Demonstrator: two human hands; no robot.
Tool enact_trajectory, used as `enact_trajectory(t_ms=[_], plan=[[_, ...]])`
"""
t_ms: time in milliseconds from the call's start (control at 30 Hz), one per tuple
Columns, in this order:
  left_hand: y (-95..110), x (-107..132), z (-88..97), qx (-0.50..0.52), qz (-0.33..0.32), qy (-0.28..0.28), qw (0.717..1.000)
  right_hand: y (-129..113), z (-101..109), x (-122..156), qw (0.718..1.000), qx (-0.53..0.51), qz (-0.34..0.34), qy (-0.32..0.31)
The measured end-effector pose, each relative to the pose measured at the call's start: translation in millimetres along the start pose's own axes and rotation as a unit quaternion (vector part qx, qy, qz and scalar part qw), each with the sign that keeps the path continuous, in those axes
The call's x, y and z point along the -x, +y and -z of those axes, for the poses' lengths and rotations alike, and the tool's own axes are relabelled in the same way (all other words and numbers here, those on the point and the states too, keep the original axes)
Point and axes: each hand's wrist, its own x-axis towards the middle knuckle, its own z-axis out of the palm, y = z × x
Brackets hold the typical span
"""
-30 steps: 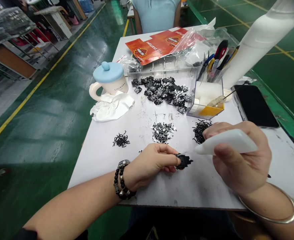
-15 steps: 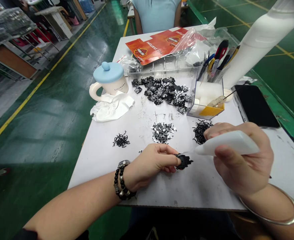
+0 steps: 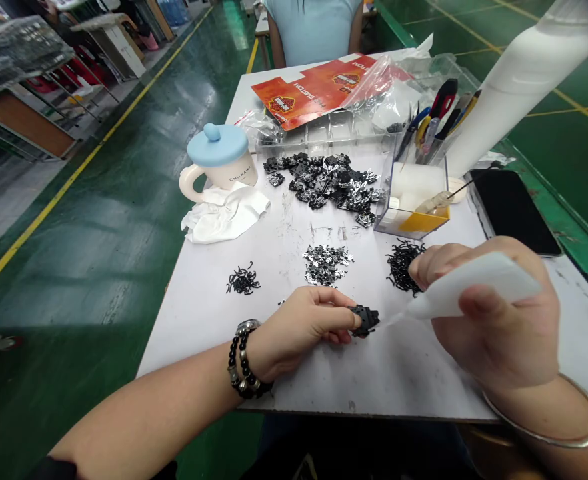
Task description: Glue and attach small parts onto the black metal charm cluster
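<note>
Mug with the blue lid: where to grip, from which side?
Best bet: the loop handle of the mug, from the person's left. It juts out that way, while crumpled tissue overlaps the lower front. The lid could lift off if gripped.

The left hand [image 3: 314, 317] and right hand [image 3: 504, 347] are both bare, as are the forearms. Around the left wrist run two strands of glossy black round beads [image 3: 233, 361], broken up by a few silver-coloured and greyish beads, one of them barrel-shaped. Just beside them, nearer the hand, sits a rounded silver-coloured metal piece [image 3: 247, 326], possibly a watch, its face hidden. The right wrist wears a smooth, plain, silver-coloured metal bangle [image 3: 574, 444], round and loose-fitting. A black fabric sleeve edge [image 3: 57, 469] shows on the left arm, and dark clothing [image 3: 374, 447] covers the lap, its details lost in shadow.
</note>
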Motion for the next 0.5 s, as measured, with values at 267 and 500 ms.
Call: enact_trajectory(t_ms=[267,500], plan=[[-0.4,-1.1,1.2,0.003,0.001,-0.007,1.000,5.1,-1.1,6.0,0.997,0.028,0.036,-0.057],[0.4,-0.1,0.1,0.002,0.002,0.000,1.000,7.0,-0.6,6.9,0.997,0.024,0.037,-0.065]])
